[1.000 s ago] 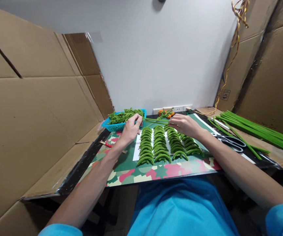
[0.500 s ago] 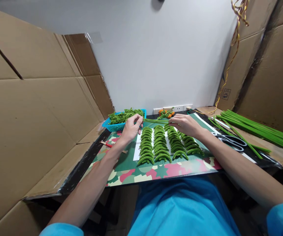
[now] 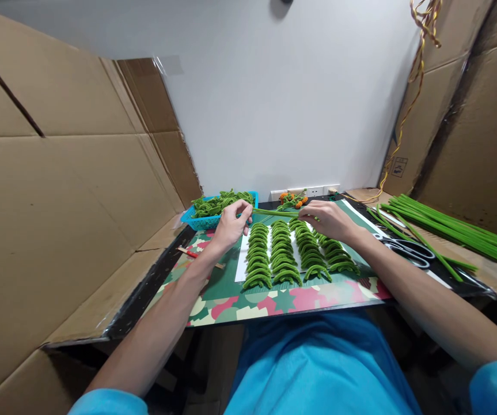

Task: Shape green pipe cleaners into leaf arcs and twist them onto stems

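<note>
A green fuzzy pipe cleaner (image 3: 276,212) is stretched roughly level between my two hands. My left hand (image 3: 232,223) pinches its left end, close to the blue basket. At the other end, my right hand (image 3: 329,219) has its fingers closed round the stem; the fingertips are partly hidden. Below the stem, several rows of curved green pipe-cleaner pieces (image 3: 286,253) lie on white paper (image 3: 240,266) over a green patterned mat (image 3: 217,291).
A blue basket (image 3: 196,223) full of twisted green pieces stands at the back left. Orange-and-green fuzzy pieces (image 3: 296,199) lie by the wall. On the right are scissors (image 3: 408,252) and a bundle of long green pipe cleaners (image 3: 459,230). Cardboard panels (image 3: 58,190) flank the table.
My right hand's fingers have shifted slightly on the pipe cleaner. Both hands keep hold of it, and the whole view has moved a little.
</note>
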Tool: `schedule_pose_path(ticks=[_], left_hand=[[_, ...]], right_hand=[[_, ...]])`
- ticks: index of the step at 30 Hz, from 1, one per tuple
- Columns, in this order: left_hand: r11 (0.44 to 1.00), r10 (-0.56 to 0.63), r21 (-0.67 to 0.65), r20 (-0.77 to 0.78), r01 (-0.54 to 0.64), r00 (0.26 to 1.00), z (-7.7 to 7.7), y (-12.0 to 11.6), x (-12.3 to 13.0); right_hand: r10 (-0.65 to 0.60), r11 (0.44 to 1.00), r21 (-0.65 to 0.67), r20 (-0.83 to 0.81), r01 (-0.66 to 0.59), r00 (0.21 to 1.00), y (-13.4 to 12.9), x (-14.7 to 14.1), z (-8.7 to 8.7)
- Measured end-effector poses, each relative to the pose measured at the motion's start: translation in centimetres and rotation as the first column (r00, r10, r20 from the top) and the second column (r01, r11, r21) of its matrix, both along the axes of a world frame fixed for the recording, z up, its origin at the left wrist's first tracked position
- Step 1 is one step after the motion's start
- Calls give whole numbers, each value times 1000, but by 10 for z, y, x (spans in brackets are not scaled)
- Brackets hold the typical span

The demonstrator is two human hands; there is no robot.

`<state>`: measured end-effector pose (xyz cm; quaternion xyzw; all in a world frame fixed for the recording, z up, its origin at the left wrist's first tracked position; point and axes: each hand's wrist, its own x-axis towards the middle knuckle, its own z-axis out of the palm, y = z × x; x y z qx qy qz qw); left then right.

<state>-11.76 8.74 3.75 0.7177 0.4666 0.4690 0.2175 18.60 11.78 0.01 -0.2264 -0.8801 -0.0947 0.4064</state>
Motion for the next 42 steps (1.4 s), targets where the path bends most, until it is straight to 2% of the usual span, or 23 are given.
schedule_pose_path(ticks=[4,11,19,27,34,42], left_hand=[[1000,9,8,0,-9,1000,1,0,0],[1000,1,3,17,-1,1000,0,2,-1],[1000,-13,3,3,13,1000,1,-1,1],[999,-7,47,-24,8,1000,1,-1,1],[998,-5,65,-38,7,999,3,-3,3],[998,-9,59,-34,11,999,3,-4,4]], right_hand=[[25,1000,-2,-41,-25,999,-2,-1,1],[34,999,23,14,-35,999,0,-3,-1],[69,997,-43,14,-68,998,1,-2,0],[46,992,-116,-71,-55,996,-1,-5,1],[47,994,-91,-150,-61,988,-3,-6,3],[19,994,-107,-159,-36,987,-2,-7,2]])
